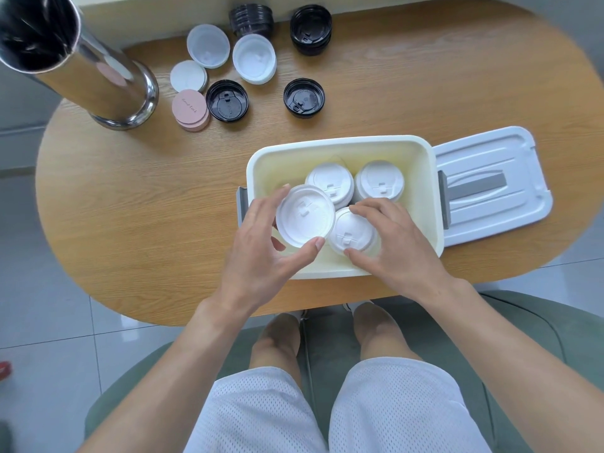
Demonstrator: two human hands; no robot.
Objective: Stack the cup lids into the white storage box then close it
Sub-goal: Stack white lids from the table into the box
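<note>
The white storage box (421, 152) stands open at the table's near middle. Inside it are two white lid stacks at the back (328, 183) (380, 179) and one at the front right (351, 232). My left hand (258, 253) holds a white cup lid (305, 217) by its rim over the box's front left corner. My right hand (392, 237) grips the front right stack with fingers and thumb around its sides. The box's white cover (490, 184) lies flat on the table to the right of the box.
At the back of the wooden table (147, 207) lie black lid stacks (310, 27) (251, 19), single black lids (227, 101) (304, 98), white lids (207, 45) (254, 58) (188, 76) and pink lids (191, 109). A tall steel cylinder (98, 70) stands at the back left.
</note>
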